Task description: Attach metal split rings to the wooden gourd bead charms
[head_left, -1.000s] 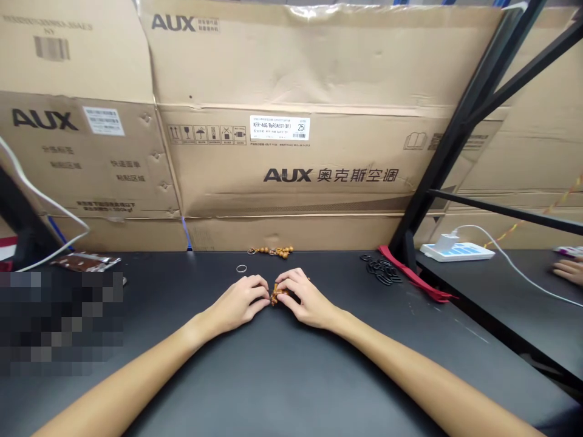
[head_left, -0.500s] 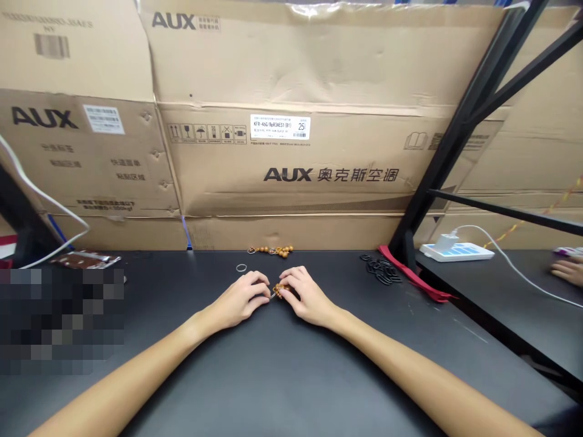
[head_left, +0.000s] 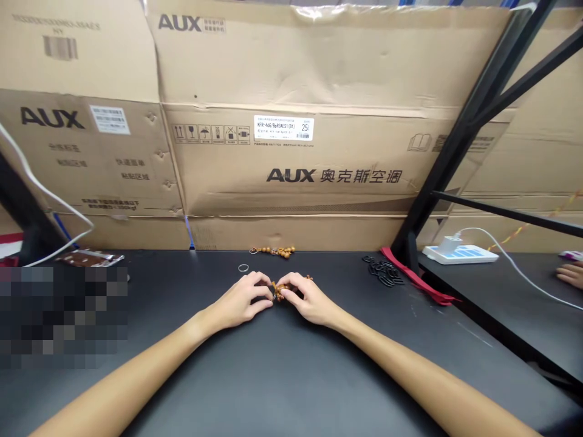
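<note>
At the middle of the frame, our left hand (head_left: 239, 301) and right hand (head_left: 307, 299) meet on the black table (head_left: 182, 388), fingers pressed together, their fingertips pinching a small clump of brown beads (head_left: 280, 291) between them. A brown bead string (head_left: 272, 250) lies along the table's far edge, a small metal ring (head_left: 243, 267) sits just above our left hand, and a pile of black rings (head_left: 383, 271) lies to the right.

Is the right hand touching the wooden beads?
Touching: the head view shows the right hand with its fingers pressed onto the beads.
</note>
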Demonstrator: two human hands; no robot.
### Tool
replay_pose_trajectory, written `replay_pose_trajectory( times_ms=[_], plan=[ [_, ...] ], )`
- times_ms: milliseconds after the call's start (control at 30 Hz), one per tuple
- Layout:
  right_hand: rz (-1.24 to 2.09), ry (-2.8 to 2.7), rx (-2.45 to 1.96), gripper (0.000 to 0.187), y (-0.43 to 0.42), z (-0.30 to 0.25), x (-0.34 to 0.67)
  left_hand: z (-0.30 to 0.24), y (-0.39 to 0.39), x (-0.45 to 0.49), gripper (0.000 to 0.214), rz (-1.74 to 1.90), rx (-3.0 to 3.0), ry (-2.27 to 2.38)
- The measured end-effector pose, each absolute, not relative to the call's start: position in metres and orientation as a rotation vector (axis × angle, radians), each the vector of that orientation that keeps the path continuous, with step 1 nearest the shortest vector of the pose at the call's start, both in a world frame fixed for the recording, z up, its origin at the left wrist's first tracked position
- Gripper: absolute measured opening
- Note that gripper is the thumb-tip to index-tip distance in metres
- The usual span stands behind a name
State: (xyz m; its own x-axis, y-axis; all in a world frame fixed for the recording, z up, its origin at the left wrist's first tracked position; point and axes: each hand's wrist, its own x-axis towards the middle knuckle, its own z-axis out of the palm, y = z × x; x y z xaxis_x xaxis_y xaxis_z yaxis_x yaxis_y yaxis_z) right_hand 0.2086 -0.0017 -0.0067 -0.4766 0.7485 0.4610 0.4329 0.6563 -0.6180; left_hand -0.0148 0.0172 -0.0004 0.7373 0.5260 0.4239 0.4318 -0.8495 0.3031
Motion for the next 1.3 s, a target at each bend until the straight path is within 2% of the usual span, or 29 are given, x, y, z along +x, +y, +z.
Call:
replay_pose_trajectory(
  times_ms=[433,700,1033,1300],
  plan=[
    [0.377,-2.252,-0.834,0.011,-0.008,-0.002,0.205,0.0,0.017,-0.014,0.015,0.8,2.763,0.764],
    [0.22,-2.12,-1.096,0.012,0.0,-0.01,0.209,0.003,0.014,-0.013,0.015,0.775,2.792,0.786],
    [0.22,-2.259,-0.844,0.007,-0.01,-0.002,0.204,0.001,0.013,-0.014,0.014,0.83,2.781,0.796],
    [0.058,-2.201,-1.082,0.011,-0.001,-0.011,0.21,0.0,0.015,-0.015,0.013,0.824,2.792,0.833]
  ],
)
